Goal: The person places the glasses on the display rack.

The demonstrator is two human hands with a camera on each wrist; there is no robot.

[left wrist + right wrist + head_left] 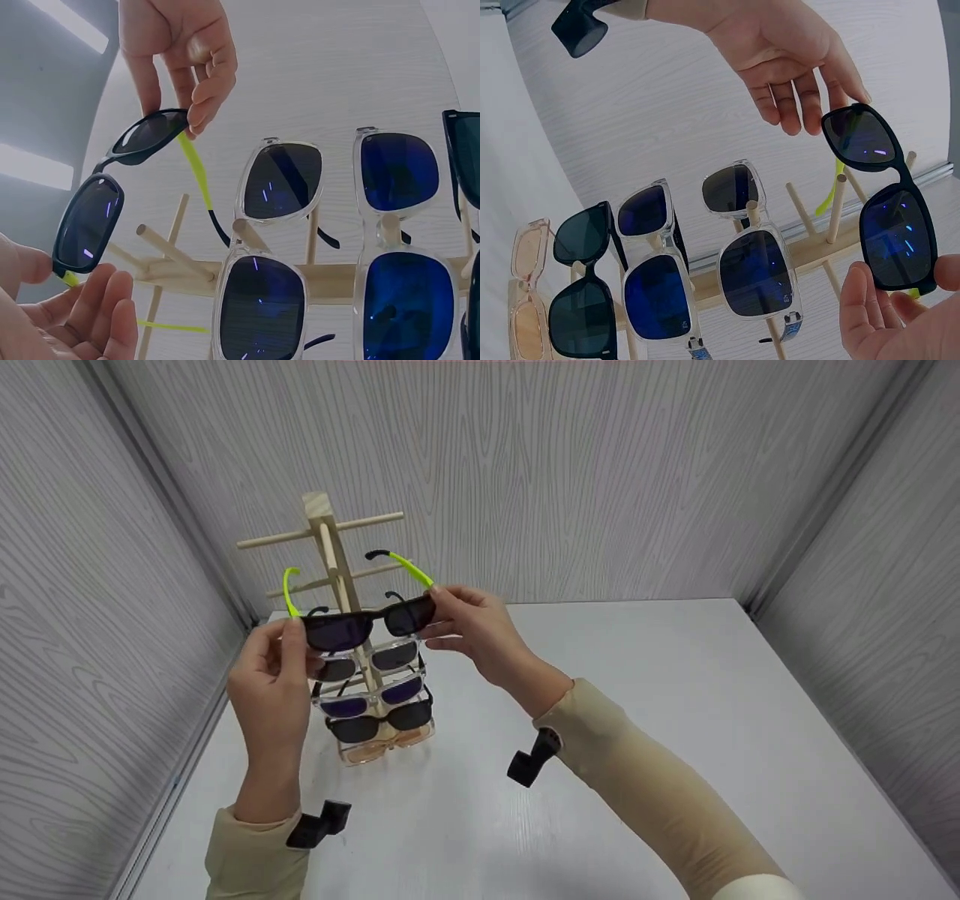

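Note:
Between both hands is a pair of black sunglasses [340, 631] with dark lenses and neon-yellow temples, the temples pointing back toward a wooden display stand [330, 547]. My left hand [271, 682] pinches the frame's left hinge between thumb and fingers. At the other hinge, my right hand [480, 634] pinches the corner, its other fingers spread behind. In the left wrist view the held sunglasses [90, 221] are in front of bare pegs [165, 247]. Just below them in the head view, a clear-framed pair [394, 656] with dark lenses hangs on the stand.
Lower on the stand hang another clear-framed pair with blue lenses [403, 691], a black pair [355, 729] and a peach-tinted pair [367, 752]. Bare pegs [274, 540] stick out at the top. The stand is on a white table [600, 675], with grey wood-grain panels [525, 472] around it.

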